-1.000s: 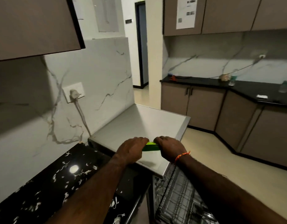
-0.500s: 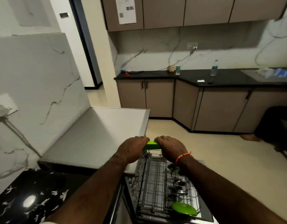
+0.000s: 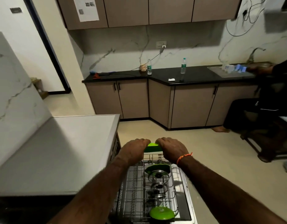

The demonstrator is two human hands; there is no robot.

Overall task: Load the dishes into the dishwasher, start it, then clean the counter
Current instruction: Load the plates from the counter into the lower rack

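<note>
Both hands, the left hand (image 3: 134,151) and the right hand (image 3: 171,149), curl around a green object (image 3: 151,147) above the pulled-out wire rack (image 3: 136,189). In the rack sit a green plate (image 3: 161,213), steel cups (image 3: 159,186) and a green bowl (image 3: 158,168). A grey surface (image 3: 59,156) lies to the left.

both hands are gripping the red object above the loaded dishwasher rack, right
Not quite: the object is green, not red. The head view shows the left hand and the right hand both gripping it, one at each end, above the loaded dishwasher rack.
</note>
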